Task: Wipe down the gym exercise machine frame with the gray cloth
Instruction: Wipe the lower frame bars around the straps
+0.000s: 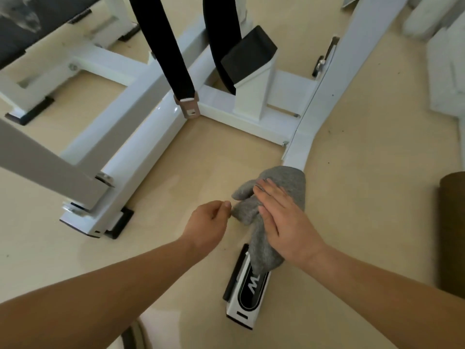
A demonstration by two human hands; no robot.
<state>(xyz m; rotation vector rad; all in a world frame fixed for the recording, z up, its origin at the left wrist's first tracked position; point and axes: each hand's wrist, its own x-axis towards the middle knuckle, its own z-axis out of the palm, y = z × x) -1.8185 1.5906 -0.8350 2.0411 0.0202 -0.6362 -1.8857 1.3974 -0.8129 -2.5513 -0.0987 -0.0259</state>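
The gray cloth (281, 187) lies bunched over a low white frame leg (298, 152) of the gym machine, near its floor end. My right hand (284, 217) lies flat on the cloth with straight fingers, pressing it onto the leg. Just left of the cloth's edge, my left hand (208, 222) hovers over the floor with fingers curled in, thumb against forefinger; it does not grip the cloth. The leg's end cap (247, 301), with a black oval logo, shows below the cloth.
White frame beams (130, 137) run across the beige floor to the left and back. Two black straps (173, 51) hang down, one ending in a tan buckle. A black footplate (249, 56) stands on a white post. A dark brown object (453, 222) sits at right.
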